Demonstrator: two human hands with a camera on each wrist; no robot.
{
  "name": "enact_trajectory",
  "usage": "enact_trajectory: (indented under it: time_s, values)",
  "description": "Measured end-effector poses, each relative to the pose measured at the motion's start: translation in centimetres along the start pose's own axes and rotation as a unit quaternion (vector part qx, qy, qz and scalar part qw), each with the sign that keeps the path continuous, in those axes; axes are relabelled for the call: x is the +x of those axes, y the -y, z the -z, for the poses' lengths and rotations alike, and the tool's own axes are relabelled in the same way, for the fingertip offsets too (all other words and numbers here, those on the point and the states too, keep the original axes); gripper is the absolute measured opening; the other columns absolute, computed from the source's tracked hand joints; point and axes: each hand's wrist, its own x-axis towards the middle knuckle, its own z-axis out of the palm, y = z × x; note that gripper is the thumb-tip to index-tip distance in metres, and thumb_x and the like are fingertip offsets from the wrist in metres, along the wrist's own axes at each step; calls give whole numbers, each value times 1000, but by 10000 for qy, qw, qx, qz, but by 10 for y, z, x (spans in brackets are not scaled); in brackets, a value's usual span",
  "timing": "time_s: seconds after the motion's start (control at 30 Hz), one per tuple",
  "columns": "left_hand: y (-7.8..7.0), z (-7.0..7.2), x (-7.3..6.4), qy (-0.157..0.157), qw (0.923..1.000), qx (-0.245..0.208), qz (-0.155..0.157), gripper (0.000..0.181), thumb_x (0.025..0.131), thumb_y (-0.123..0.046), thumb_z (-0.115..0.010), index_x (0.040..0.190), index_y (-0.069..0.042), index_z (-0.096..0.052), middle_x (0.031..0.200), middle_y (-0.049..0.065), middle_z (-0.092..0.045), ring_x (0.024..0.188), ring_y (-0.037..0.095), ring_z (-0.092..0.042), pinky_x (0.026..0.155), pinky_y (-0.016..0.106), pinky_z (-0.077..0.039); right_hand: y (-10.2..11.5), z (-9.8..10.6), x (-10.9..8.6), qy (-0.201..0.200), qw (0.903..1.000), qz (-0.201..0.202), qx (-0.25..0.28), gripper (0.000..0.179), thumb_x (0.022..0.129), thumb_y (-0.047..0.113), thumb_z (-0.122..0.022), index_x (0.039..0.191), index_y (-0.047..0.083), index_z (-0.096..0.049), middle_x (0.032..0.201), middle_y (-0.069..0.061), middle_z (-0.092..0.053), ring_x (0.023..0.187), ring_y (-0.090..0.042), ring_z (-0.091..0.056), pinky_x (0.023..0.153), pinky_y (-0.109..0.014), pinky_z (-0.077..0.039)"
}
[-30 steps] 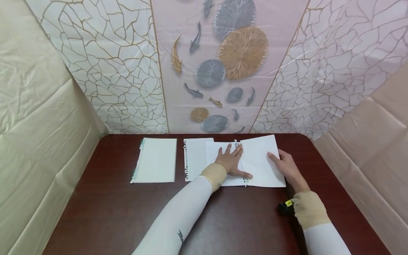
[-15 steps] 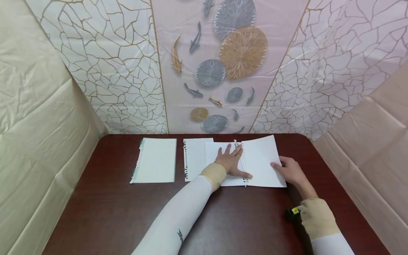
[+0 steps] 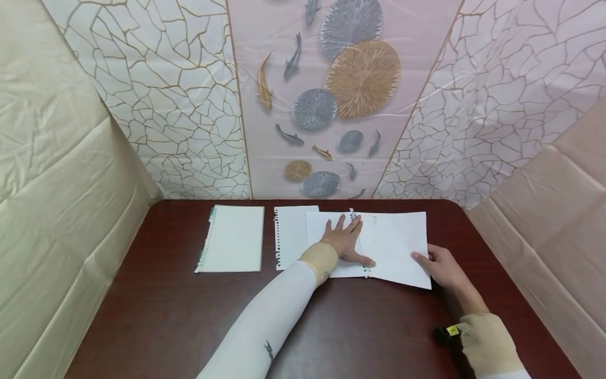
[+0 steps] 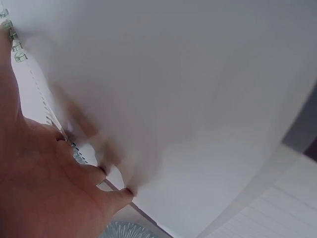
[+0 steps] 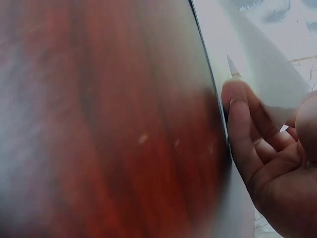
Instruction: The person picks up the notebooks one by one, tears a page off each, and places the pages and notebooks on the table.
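A spiral notebook [image 3: 318, 223] lies spread open on the table, white pages on both sides of its coil binding [image 3: 352, 215]. My left hand [image 3: 344, 242] rests across the binding with fingers spread, holding the notebook down; its thumb reaches the lower coils. In the left wrist view, white paper [image 4: 198, 99] fills the area beyond that hand. At the notebook's right side, my right hand [image 3: 445, 266] pinches the outer edge of a white page [image 3: 402, 239] between thumb and fingers. The page slants, its near corner pulled toward the front. The right wrist view shows the pinching fingers [image 5: 240, 119] close up.
On the left lies another notebook [image 3: 235, 239] with a green coil. A loose ruled sheet [image 3: 286, 231], punched along its left edge, lies partly beneath the open notebook. The dark red table [image 3: 156, 316] meets a patterned cloth backdrop [image 3: 199, 105] behind.
My right hand has slid along the page edge toward the front and right. The page's raised far corner has come down and its near corner has swung forward. My left hand has stayed in place.
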Motion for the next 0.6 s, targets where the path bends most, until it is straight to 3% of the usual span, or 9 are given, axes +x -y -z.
enact_trajectory:
  time_s: [0.17, 0.4, 0.6]
  values:
    - [-2, 2, -2, -5, 10000, 14, -21, 124, 81, -92, -56, 173, -24, -7, 178, -13, 3, 164, 27, 0, 130, 56, -12, -3, 1, -10, 5, 9996, 14, 266, 41, 111, 28, -60, 128, -9, -64, 73, -6, -58, 64, -13, -51, 58, -29, -46]
    - [-2, 8, -15, -253, 9993, -83, -269, 121, 85, -87, -59, 172, -17, -13, 179, -6, -3, 164, 32, -5, 129, 58, -14, -10, 4, -16, 9, 9984, -136, 557, 45, 111, 29, -59, 134, -10, -61, 83, -11, -66, 70, -13, -58, 62, -29, -51]
    - [3, 1, 1, -24, 9999, 41, -105, 126, 80, -93, -57, 173, -24, -7, 178, -12, 5, 164, 28, 0, 129, 56, -12, -21, 6, -19, -25, 9924, -400, 1166, 50, 111, 32, -59, 135, -12, -57, 93, -16, -72, 74, -16, -68, 64, -34, -60]
